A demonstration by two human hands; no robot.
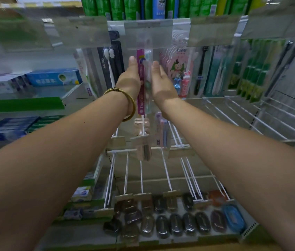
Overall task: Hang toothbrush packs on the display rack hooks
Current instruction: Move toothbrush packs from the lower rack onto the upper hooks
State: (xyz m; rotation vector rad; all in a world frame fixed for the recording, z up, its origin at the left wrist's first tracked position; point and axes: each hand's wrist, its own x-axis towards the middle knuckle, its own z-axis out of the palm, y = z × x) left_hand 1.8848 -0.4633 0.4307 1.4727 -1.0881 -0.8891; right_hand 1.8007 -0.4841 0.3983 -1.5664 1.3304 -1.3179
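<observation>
Toothbrush pack upright, long axis vertical, between both hands under the clear label strip: left hand nearer, against its pink edge, grip hidden; right hand straight-fingered just beside, holding nothing.

Clear label flaps hang just above left hand and right hand; packs crowd both sides; bare hooks lower right leave room.
</observation>
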